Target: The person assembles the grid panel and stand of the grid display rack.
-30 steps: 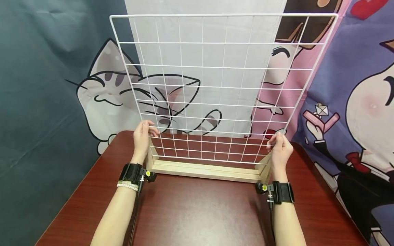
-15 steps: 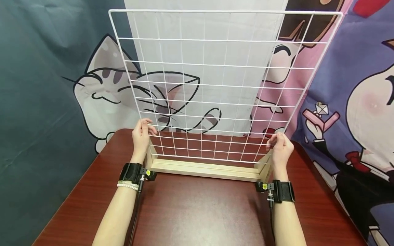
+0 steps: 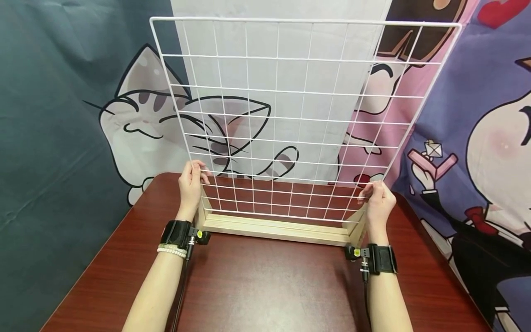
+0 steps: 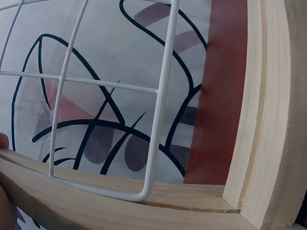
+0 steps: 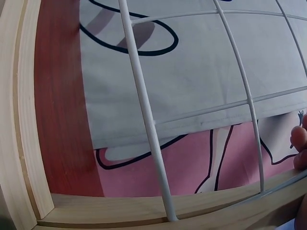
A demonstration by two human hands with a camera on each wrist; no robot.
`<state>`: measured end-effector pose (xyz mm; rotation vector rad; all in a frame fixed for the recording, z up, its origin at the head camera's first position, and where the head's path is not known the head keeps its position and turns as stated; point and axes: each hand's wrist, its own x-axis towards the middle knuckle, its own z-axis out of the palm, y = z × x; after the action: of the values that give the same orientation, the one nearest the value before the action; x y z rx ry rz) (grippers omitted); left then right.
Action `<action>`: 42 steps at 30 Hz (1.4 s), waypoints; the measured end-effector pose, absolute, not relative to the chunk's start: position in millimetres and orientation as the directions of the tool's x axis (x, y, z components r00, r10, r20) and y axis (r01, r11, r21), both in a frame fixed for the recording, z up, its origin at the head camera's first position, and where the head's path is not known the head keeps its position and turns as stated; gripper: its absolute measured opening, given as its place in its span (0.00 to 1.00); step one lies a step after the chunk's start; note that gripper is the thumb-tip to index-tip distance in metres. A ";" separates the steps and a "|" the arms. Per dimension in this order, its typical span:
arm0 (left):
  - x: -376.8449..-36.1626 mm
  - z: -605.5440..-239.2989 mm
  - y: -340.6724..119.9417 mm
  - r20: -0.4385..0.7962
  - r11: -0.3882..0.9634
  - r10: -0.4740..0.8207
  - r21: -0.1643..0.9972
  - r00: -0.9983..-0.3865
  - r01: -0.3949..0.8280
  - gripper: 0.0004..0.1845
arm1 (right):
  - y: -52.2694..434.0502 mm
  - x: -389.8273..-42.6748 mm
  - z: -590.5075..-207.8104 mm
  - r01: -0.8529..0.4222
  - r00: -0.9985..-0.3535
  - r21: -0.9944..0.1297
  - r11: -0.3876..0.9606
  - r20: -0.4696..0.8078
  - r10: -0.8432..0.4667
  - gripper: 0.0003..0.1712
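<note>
Gripping the left post (image 4: 103,208) of the wooden frame (image 3: 275,229), the left hand (image 3: 191,186) has its fingers curled round it, while the right hand (image 3: 378,200) holds the right post (image 5: 254,206) the same way; whether either one also pinches the wire inside cannot be told. Between the hands stands one white wire grid (image 3: 276,90), its two side edges running down the grooves of the frame's two posts and its top reaching well above the frame. Holding the grid, the frame counts three pieces in view, those two posts and one base bar (image 5: 12,115), which has a groove (image 4: 255,115) along its length. The grid's lower edge sits above that bar and apart from it, with a strip of reddish-brown tabletop (image 3: 265,286) showing through from behind the frame. Nearer the person than the frame are two black wrist straps (image 3: 176,234), one on each arm, with two small cameras (image 3: 203,237) and two dark cables (image 3: 181,295); white beads (image 3: 172,251) circle the left wrist alone. Under the frame spreads the one tabletop, and beyond it hangs a printed backdrop (image 3: 74,138), with two cartoon cats toward the frame's left and a suited figure off its right.
</note>
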<state>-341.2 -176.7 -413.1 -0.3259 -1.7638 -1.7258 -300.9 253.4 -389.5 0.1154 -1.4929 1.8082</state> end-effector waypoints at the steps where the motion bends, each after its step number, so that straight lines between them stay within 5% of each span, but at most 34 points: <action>1: -341.3 -413.5 -177.1 0.596 0.119 -0.259 0.800 -0.760 0.587 0.15 | 253.1 -300.9 -389.5 -0.602 -0.698 -0.799 -0.014 0.518 0.494 0.20; 24: -359.6 -432.6 -179.4 0.654 0.219 -0.278 0.757 -0.704 0.616 0.15 | 265.1 -315.2 -409.9 -0.623 -0.690 -0.778 -0.084 0.495 0.528 0.21; 34: -359.5 -435.6 -176.2 0.672 0.271 -0.279 0.740 -0.686 0.615 0.17 | 262.3 -300.7 -403.7 -0.645 -0.653 -0.757 0.105 0.617 0.440 0.19; 42: -346.4 -419.7 -171.0 0.705 0.301 -0.288 0.709 -0.648 0.637 0.14 | 266.8 -311.3 -415.0 -0.710 -0.630 -0.704 0.006 0.639 0.442 0.13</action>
<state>-346.4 -171.0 -419.7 -0.3157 -1.7714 -1.4612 -311.3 266.8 -415.0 0.2922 -1.4468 1.7470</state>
